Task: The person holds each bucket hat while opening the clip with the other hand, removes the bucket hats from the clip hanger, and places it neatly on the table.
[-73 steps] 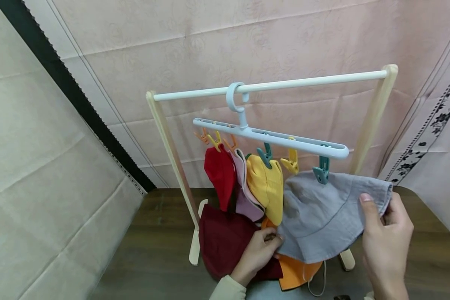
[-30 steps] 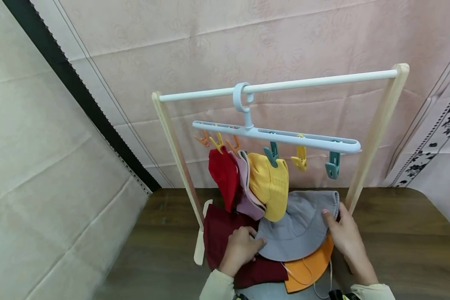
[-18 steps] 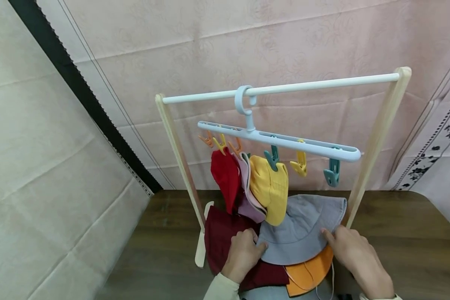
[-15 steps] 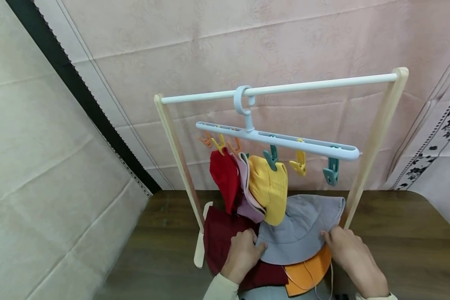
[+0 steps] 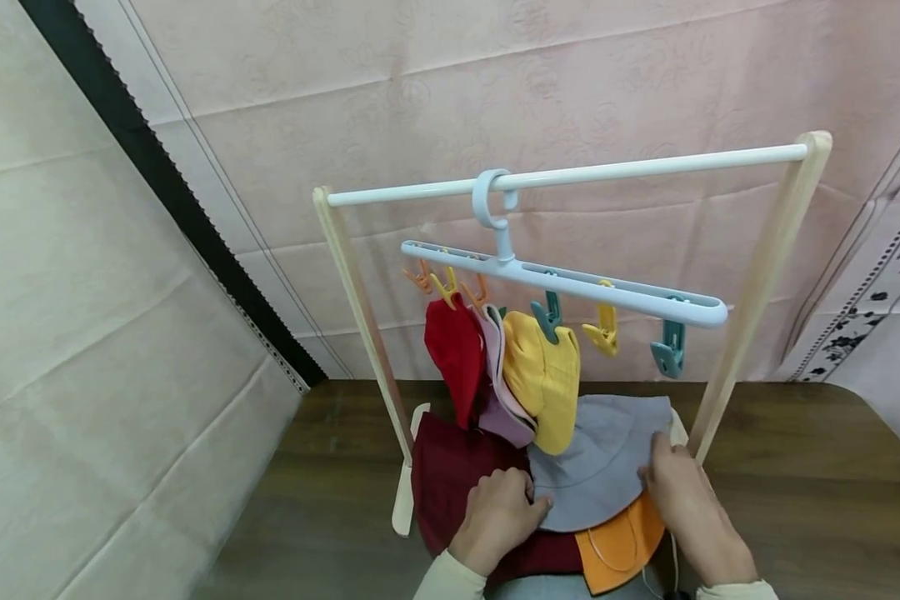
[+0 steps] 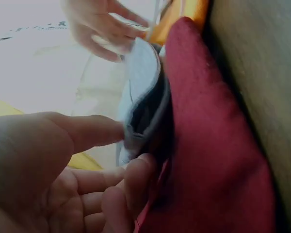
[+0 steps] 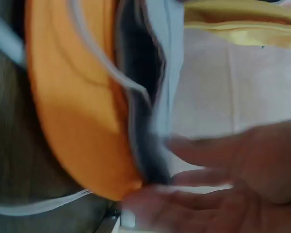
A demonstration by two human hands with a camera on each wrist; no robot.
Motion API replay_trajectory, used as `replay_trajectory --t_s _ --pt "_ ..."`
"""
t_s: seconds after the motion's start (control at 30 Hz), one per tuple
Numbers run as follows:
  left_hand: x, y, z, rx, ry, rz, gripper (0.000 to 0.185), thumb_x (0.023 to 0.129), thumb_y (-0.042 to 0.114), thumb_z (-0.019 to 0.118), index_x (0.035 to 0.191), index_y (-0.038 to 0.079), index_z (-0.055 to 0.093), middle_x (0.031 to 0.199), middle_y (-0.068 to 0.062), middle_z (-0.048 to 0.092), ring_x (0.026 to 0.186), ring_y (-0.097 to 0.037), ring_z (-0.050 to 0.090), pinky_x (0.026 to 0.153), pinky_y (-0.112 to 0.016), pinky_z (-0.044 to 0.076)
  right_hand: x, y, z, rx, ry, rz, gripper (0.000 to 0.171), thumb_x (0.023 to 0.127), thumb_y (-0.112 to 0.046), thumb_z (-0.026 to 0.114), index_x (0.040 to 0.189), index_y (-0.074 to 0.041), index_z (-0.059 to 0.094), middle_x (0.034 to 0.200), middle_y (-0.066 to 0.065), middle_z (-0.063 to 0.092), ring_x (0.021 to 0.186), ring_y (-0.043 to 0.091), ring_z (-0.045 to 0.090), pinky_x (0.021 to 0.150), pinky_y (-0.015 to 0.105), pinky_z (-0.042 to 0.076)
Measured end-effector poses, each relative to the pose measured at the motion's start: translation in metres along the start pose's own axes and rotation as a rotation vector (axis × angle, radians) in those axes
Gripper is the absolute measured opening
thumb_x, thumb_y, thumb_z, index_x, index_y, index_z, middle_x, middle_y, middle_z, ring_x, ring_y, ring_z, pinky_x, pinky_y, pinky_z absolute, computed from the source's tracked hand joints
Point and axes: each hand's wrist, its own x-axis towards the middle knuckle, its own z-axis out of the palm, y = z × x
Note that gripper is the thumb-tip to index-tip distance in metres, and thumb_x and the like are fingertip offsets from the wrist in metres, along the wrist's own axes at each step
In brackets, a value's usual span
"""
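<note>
Grey hat being laid on the pile, lower centre of the frame.

Left hand (image 5: 498, 518) pinches the soft grey hat (image 5: 596, 475) brim — thumb over, fingers under; right hand (image 5: 682, 500) holds the opposite edge. Best lowered flat, brim smoothed over the orange hat (image 5: 618, 546) and maroon cloth (image 5: 450, 467) on the wood-grain table (image 5: 795, 500).

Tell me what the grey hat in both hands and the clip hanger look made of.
Grey hat: soft woven cloth, likely cotton or linen, matte; it folds limply and shows stitched seams. Clip hanger: apparently moulded plastic, smooth pale blue with a slight sheen, one-piece hook, coloured clips.
</note>
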Motion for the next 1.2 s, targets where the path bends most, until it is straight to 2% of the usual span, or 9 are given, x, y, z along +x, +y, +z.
replay_trajectory --t_s 0.1,0.37,0.5,0.67,0.73,0.83,1.0,1.1,1.2 --pt "-0.001 0.0 0.0 -0.017 -0.031 -0.004 0.051 0.093 0.028 0.079 0.056 0.018 0.045 0.05 0.006 0.036 0.044 -0.014 0.039 0.042 -0.031 0.029 0.001 -0.002 0.007 -0.072 -0.026 -0.055 0.043 0.092 -0.003 0.077 0.105 0.021 0.044 0.082 0.03 0.048 0.072 0.044 0.058 0.063 0.055 0.053" --pt "0.0 -0.006 0.005 -0.033 -0.006 0.0 0.058 0.091 0.027 0.082 0.052 0.02 0.039 0.048 0.011 0.025 0.045 -0.009 0.029 0.042 -0.027 0.024 0.003 -0.001 0.006 -0.082 -0.142 0.025 0.048 0.096 -0.012 0.076 0.116 0.021 0.048 0.091 0.033 0.048 0.083 0.045 0.056 0.069 0.057 0.051" --pt "-0.001 -0.01 0.009 -0.017 0.02 -0.012 0.059 0.088 0.028 0.086 0.049 0.019 0.043 0.046 0.01 0.032 0.042 -0.011 0.038 0.04 -0.028 0.031 0.004 -0.003 -0.002 -0.04 -0.19 0.051 0.043 0.1 -0.02 0.072 0.119 0.015 0.054 0.095 0.03 0.052 0.084 0.041 0.057 0.067 0.052 0.05" --pt "0.001 -0.009 0.004 -0.021 0.073 0.011 0.046 0.089 0.029 0.085 0.057 0.02 0.053 0.051 0.009 0.043 0.044 -0.013 0.045 0.041 -0.03 0.036 0.0 -0.014 -0.013 -0.022 -0.12 0.06 0.049 0.105 -0.025 0.066 0.134 0.013 0.055 0.114 0.039 0.05 0.099 0.053 0.055 0.069 0.059 0.052" --pt "0.003 -0.008 -0.001 -0.018 0.118 0.014 0.039 0.091 0.03 0.083 0.063 0.022 0.058 0.054 0.01 0.047 0.046 -0.011 0.045 0.042 -0.03 0.037 -0.003 -0.021 -0.015 -0.026 -0.057 0.038 0.05 0.104 -0.024 0.067 0.136 0.013 0.056 0.121 0.041 0.05 0.107 0.057 0.053 0.073 0.064 0.052" --pt "0.004 -0.004 -0.012 -0.031 0.217 0.013 0.03 0.095 0.031 0.08 0.07 0.025 0.064 0.058 0.015 0.05 0.046 -0.006 0.045 0.043 -0.028 0.037 -0.007 -0.033 -0.018 0.009 0.075 -0.059 0.042 0.101 -0.018 0.073 0.13 0.011 0.063 0.12 0.035 0.056 0.104 0.051 0.057 0.076 0.062 0.053" --pt "0.003 0.005 -0.032 -0.141 0.428 0.073 0.017 0.097 0.027 0.078 0.082 0.025 0.07 0.067 0.019 0.058 0.055 0.003 0.051 0.048 -0.022 0.042 -0.017 -0.062 -0.027 0.199 0.261 -0.182 0.03 0.102 -0.015 0.072 0.127 0.001 0.07 0.121 0.02 0.065 0.103 0.035 0.063 0.082 0.053 0.054" --pt "0.001 0.011 -0.042 -0.204 0.553 0.135 0.007 0.097 0.022 0.077 0.095 0.022 0.071 0.081 0.015 0.065 0.071 0.0 0.06 0.058 -0.021 0.05 -0.02 -0.081 -0.032 0.356 0.297 -0.215 0.033 0.104 -0.02 0.07 0.133 -0.004 0.067 0.128 0.013 0.067 0.113 0.031 0.065 0.091 0.038 0.057" --pt "0.0 0.014 -0.048 -0.261 0.659 0.207 0.019 0.097 0.017 0.076 0.115 0.015 0.068 0.1 0.006 0.067 0.09 -0.009 0.065 0.071 -0.026 0.057 -0.02 -0.095 -0.031 0.472 0.278 -0.237 0.046 0.102 -0.023 0.074 0.142 -0.007 0.061 0.134 0.008 0.065 0.121 0.026 0.064 0.094 0.026 0.056"
